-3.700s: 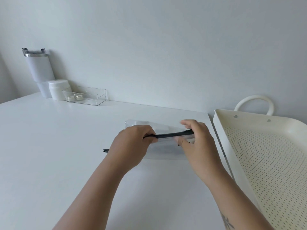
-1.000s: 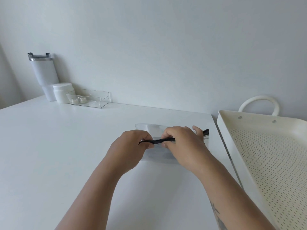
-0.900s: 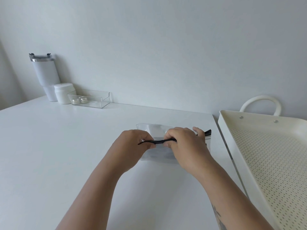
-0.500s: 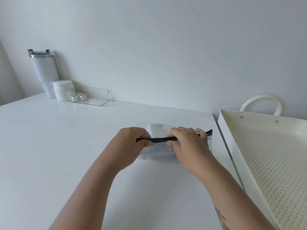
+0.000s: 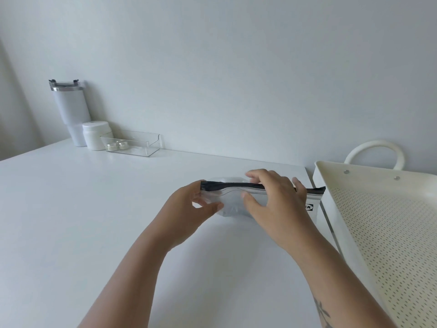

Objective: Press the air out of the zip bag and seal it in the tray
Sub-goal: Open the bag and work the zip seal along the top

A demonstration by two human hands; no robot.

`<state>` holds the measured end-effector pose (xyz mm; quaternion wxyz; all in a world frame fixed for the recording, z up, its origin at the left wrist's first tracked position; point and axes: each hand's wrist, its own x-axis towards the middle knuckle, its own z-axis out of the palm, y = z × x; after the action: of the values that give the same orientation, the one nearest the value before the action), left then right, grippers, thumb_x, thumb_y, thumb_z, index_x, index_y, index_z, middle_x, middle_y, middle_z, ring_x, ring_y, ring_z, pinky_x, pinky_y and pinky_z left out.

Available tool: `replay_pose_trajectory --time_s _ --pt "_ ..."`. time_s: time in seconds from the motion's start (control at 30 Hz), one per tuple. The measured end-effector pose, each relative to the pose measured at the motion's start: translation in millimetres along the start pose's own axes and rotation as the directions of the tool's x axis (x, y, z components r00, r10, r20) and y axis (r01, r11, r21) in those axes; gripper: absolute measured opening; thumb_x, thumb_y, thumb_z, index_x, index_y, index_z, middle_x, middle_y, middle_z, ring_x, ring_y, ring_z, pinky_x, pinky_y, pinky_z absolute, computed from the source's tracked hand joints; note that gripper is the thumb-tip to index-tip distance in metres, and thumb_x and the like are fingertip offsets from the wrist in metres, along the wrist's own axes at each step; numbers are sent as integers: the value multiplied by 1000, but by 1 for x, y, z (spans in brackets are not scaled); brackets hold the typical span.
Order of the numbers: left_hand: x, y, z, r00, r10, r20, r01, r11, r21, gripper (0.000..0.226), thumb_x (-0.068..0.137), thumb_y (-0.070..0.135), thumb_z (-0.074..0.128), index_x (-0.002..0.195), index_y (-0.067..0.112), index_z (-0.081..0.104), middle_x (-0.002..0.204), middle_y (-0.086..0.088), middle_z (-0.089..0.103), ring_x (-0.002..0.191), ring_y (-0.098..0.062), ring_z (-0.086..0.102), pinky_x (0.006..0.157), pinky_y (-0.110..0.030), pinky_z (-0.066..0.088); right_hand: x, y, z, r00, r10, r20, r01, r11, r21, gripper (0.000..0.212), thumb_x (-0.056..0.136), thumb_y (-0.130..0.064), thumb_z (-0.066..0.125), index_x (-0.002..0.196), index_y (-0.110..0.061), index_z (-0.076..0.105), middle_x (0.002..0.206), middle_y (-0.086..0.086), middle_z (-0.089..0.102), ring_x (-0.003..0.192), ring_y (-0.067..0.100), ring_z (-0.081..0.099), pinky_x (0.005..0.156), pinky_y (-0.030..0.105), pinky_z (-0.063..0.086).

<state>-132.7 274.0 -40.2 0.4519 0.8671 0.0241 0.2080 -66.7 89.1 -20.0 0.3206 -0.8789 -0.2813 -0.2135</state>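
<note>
While our left hand (image 5: pixel 189 209) pinches the zip bag (image 5: pixel 233 202) at its corner, our right hand (image 5: pixel 274 204) clamps its black strip (image 5: pixel 227 185), beside the tray (image 5: pixel 331 209).

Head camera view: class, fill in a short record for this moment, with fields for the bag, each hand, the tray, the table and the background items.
bag: clear plastic zip bag with black zip strip, held upright on the table, still puffy
left hand: left hand pinches the bag's left end
right hand: right hand grips over the zip strip
tray: cream perforated tray with loop handle, right of the bag, nothing visible in it
table: white table
background: white tumbler, white jar, clear plastic organiser by the wall
</note>
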Motion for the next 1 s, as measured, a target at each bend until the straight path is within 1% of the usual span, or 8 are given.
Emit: replay_pose_trajectory --time_s 0.07,0.2,0.37,0.53,0.67,0.77,0.9,1.0 --pt "-1 2 4 1000 19 10 -19 999 -29 25 83 35 69 103 49 65 94 24 71 79 0 64 69 -17 43 3 -7 1 999 -37 3 37 999 -2 28 89 -43 60 116 -36 58 107 -17 65 108 10 52 116 42 8" --pt "-1 0 7 998 -7 62 6 1000 15 30 77 43 72 106 40 66 90 19 70 79 0 62 70 -23 48 7 -8 3 998 -26 -51 27 999 27 11 92 -36 61 83 -31 65 77 -13 67 81 12 52 107 44 25" --pt "1 -8 4 995 -72 74 60 988 145 16 76 40 79 72 32 66 73 21 67 71 -2 58 59 -15 41 16 2 -9 994 109 -28 -99 968 231 19 87 -37 65 73 -25 67 60 -18 64 56 2 49 78 37 39" --pt "0 -13 -4 985 -149 84 139 984 113 17 78 47 75 84 31 73 85 16 73 85 -12 63 75 -22 47 14 -2 -8 987 155 47 -162 948 273 21 85 -39 66 70 -25 66 61 -25 64 57 -4 50 77 38 39" --pt "1 2 -6 998 -58 -19 54 984 -170 23 79 49 75 99 38 70 103 19 74 98 -5 65 84 -27 50 9 -2 -5 982 138 127 -166 954 249 22 85 -43 66 72 -25 66 53 -24 55 55 5 47 72 34 36" --pt "1 11 -1 998 -40 -40 29 969 -246 8 89 36 69 91 31 75 97 11 77 96 -9 68 82 -27 48 5 -1 -2 975 128 179 -173 949 262 18 86 -43 65 75 -29 67 56 -24 56 63 9 49 76 34 38" --pt "1 10 0 994 -78 -72 55 957 -284 9 89 32 68 88 29 76 91 8 78 89 -8 69 81 -28 50 0 4 -3 969 144 202 -196 943 269 7 89 -41 63 88 -36 67 74 -19 67 97 23 55 89 38 45" --pt "2 9 0 993 -106 -61 82 945 -318 12 84 42 71 91 32 74 93 8 77 87 -8 68 75 -22 48 -1 6 -5 971 137 195 -186 947 263 11 89 -38 63 82 -31 66 68 -13 62 86 21 54 74 32 42"
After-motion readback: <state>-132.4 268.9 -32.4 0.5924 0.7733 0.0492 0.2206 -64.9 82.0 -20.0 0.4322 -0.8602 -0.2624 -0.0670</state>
